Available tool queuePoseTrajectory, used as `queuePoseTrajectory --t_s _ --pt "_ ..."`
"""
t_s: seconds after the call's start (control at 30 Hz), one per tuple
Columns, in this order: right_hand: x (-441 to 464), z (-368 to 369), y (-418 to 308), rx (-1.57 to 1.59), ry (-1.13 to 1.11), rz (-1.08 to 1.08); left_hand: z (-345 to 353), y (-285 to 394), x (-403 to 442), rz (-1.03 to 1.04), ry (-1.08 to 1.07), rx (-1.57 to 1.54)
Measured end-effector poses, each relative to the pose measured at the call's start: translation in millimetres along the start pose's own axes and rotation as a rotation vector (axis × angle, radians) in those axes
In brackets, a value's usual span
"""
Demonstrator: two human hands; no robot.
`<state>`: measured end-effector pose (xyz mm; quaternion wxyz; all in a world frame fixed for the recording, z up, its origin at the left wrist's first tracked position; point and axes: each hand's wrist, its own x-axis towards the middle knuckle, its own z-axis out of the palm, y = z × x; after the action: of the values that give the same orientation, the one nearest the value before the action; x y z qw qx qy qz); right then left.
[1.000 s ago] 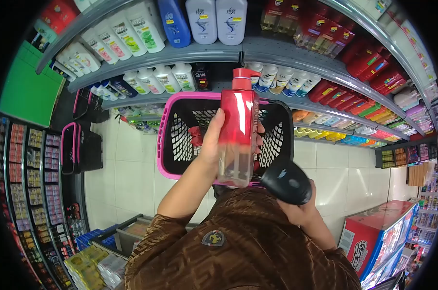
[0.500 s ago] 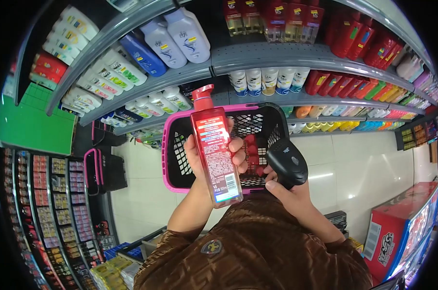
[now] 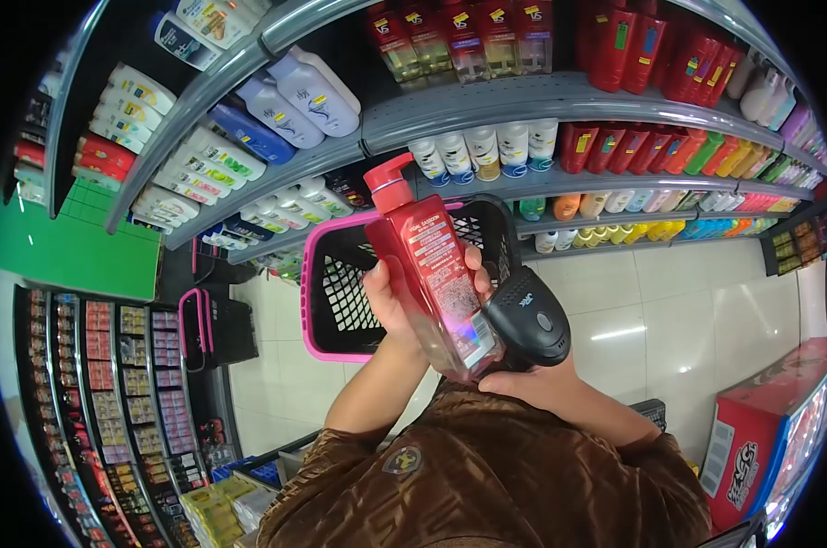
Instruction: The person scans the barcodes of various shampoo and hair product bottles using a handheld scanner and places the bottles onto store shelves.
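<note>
My left hand (image 3: 397,306) is wrapped round a red pump bottle (image 3: 422,265), its printed back label facing up and its pump tilted to the upper left. In my right hand (image 3: 537,382) is a black handheld scanner (image 3: 528,320), its head close against the barcode at the lower end of the bottle; its handle is mostly hidden. Beneath both hands lies a black basket with a pink rim (image 3: 309,283); the bottle and scanner hide much of its inside.
Shelves (image 3: 486,105) of shampoo bottles curve across the top. Another black and pink basket (image 3: 221,329) stands at left, beside racks of small packets (image 3: 112,384). A red freezer cabinet (image 3: 751,438) is at lower right, on the tiled floor (image 3: 614,310).
The bottle has been turned from its front to its labelled back and tilted. The scanner has moved left, up to the bottle's barcode. The view has swung to the right.
</note>
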<state>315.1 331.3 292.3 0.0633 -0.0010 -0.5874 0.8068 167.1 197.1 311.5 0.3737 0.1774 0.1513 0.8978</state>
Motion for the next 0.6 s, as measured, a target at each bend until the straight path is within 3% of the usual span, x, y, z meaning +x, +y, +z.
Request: queuePoseTrajectory --t_s 0.07,0.2,0.27,0.3,0.37,0.43,0.5,0.53,0.6 --pt "0 -5 -8 -0.113 0.016 -0.155 3 -14 -2 0.026 0.036 0.072" --pt "-5 -8 -20 0.049 0.021 -0.046 18 -25 -8 0.044 0.138 0.234" --pt "-3 -16 -12 -0.163 0.018 -0.292 19 -22 -9 -0.023 0.137 0.408" --pt "-7 -22 -3 -0.163 0.02 -0.293 25 -23 -8 -0.025 0.136 0.408" --pt "-21 -32 16 0.447 0.093 0.117 42 -24 -7 -0.032 0.075 0.312" --pt "-13 -33 6 0.586 0.041 0.132 39 -26 -15 -0.042 0.114 0.303" --pt "1 -23 -5 0.968 0.266 0.325 39 -28 -14 0.016 0.182 0.523" --pt "3 -41 18 1.007 -0.075 0.258 34 -24 -18 -0.004 0.169 0.491" --pt "5 -53 42 1.119 -0.166 0.265 35 -17 -20 -0.006 0.179 0.571"
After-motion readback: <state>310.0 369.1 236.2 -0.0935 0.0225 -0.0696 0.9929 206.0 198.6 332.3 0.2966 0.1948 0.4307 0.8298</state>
